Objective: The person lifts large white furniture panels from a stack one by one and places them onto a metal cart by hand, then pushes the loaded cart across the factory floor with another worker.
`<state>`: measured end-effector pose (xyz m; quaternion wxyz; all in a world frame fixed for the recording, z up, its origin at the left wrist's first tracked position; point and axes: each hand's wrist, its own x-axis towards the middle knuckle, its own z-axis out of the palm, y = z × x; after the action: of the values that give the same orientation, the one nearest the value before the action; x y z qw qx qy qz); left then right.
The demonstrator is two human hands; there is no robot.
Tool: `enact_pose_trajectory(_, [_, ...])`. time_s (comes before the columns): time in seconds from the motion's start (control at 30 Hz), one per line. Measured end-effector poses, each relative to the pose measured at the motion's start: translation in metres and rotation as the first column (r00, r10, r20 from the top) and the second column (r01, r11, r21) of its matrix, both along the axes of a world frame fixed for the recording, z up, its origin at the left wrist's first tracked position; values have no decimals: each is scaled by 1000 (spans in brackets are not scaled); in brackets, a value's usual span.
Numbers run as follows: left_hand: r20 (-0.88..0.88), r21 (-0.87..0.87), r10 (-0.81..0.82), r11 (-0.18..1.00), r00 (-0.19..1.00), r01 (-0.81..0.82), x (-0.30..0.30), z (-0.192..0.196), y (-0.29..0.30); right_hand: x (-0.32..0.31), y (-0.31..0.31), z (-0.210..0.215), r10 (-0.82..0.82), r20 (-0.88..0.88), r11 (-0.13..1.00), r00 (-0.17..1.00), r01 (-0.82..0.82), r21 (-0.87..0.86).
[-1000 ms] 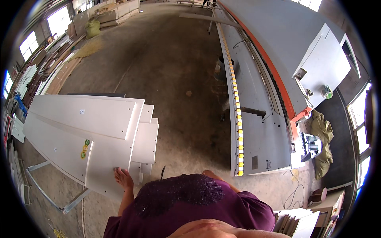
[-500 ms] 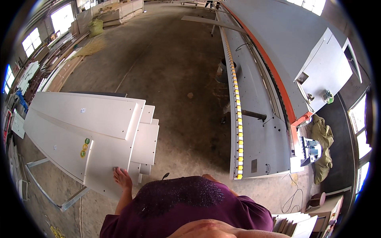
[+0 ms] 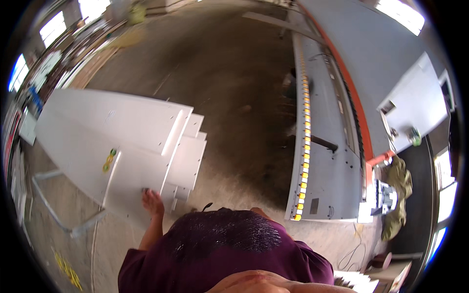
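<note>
The long grey machine (image 3: 325,122), stacked panels (image 3: 139,139) and concrete floor (image 3: 229,122) mark a workshop.

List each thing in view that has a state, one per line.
Left hand: open, resting on the white panels
White panels: stacked flat, ends staggered
Right hand: mostly hidden behind the purple shirt, grip unclear
Olive cloth: bunched in folds
Yellow cord: lying loose on the floor
</note>
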<state>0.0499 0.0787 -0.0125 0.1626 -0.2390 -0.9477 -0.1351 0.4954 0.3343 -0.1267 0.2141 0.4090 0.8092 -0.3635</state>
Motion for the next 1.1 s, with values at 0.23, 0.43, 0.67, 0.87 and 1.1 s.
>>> enact_pose_trajectory(0.23, [123, 30, 20, 999, 992, -24, 4, 8, 14, -3, -16, 16, 36, 10, 998, 999, -35, -58])
enact_pose_trajectory(0.43, [266, 103, 25, 993, 964, -54, 9, 29, 10, -8, -8, 24, 87, 7, 993, 996, -87, -80])
enact_pose_trajectory(0.67, [304, 302, -75, 953, 950, -21, 15, 43, -2, -21, -19, 44, 195, -75, 964, 978, -205, -170])
enact_pose_trajectory(0.87, [334, 459, -191, 888, 923, 18, 106, 112, -64, -55, -69, 91, 334, -201, 864, 921, -384, -324])
enact_pose_trajectory(1.1, [360, 584, -70, 794, 930, -166, 101, 116, -242, -203, -224, 156, 406, -378, 751, 832, -539, -382])
